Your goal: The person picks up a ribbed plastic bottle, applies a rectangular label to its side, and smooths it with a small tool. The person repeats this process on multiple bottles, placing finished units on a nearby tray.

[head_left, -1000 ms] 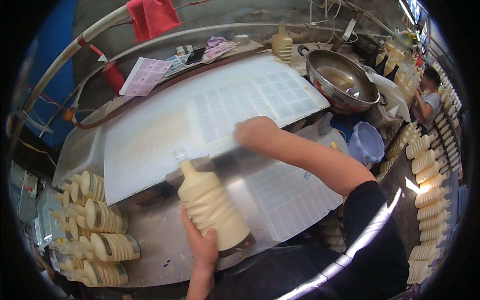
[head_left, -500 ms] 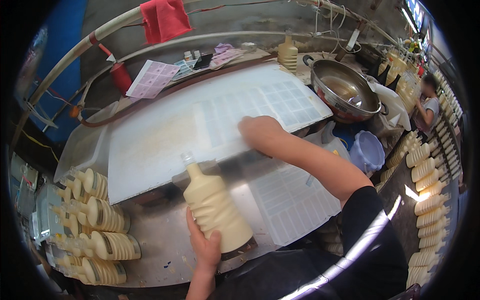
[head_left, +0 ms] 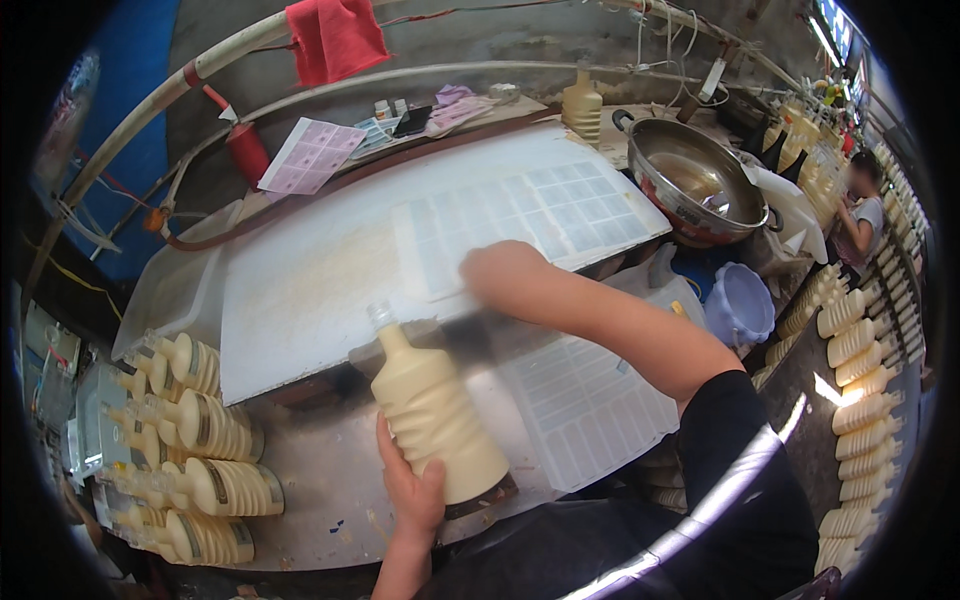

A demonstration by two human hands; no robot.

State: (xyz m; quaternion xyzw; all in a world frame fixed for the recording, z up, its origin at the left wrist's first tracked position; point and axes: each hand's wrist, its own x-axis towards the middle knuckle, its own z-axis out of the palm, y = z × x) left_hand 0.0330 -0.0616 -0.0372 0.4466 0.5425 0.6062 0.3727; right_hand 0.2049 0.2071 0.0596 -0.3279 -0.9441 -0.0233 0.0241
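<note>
A cream-coloured bottle (head_left: 430,400) with a wavy, ridged body and a clear neck leans away from me over the metal worktop. My left hand (head_left: 412,492) grips its lower left side, with the thumb across the front near the base. Over the near edge of the white board, my right hand (head_left: 500,277) is smeared by motion, and its fingers cannot be made out. Close to that hand lies a sheet of pale rectangular labels (head_left: 520,215) on the board. Below my right forearm is a second sheet of labels (head_left: 590,420).
Several cream bottles (head_left: 205,425) lie stacked at the left. A metal pan (head_left: 690,180) and a lilac bucket (head_left: 740,305) stand at the right. Another person (head_left: 862,215) is at the far right, beside rows of bottles. A red cloth (head_left: 337,40) hangs from a pipe.
My right hand has moved slightly left and toward me, nearer the bottle's neck. My left hand keeps its grip on the bottle. The whole view has shifted a little.
</note>
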